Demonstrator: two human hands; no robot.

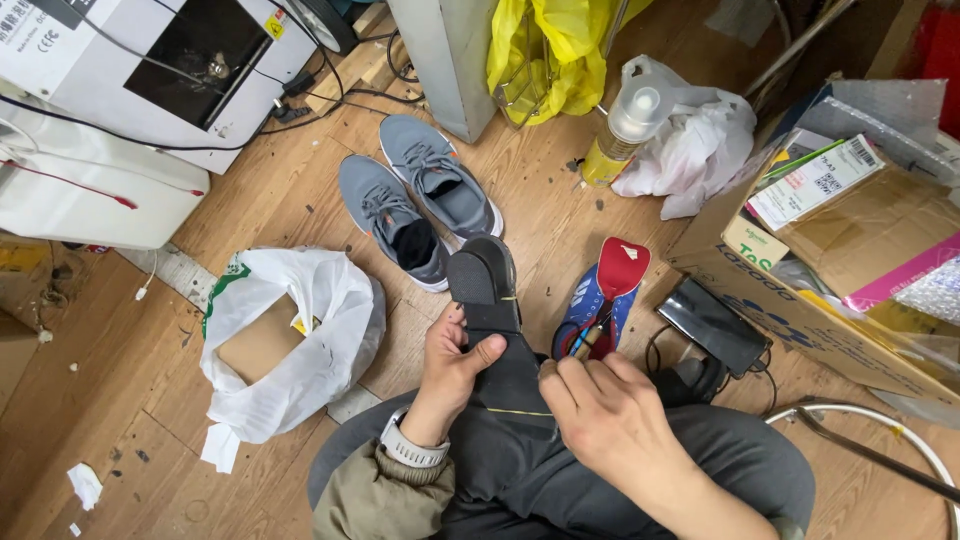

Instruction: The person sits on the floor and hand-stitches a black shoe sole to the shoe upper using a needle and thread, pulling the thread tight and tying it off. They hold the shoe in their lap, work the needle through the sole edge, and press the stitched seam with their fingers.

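My left hand [455,370] grips a dark insole [495,320] over my lap; my right hand [605,415] pinches its lower edge beside a yellow marked line. I judge I'm marking it; trimming needs the blue-handled scissors [590,335] on the floor beside the red insole [622,268].

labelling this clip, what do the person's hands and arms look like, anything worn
Both hands are bare, no gloves or rings that show. The left hand has a watch with a pale grey band at the wrist, above a bunched olive-khaki sleeve. The right hand and its forearm show no sleeve or watch in view.
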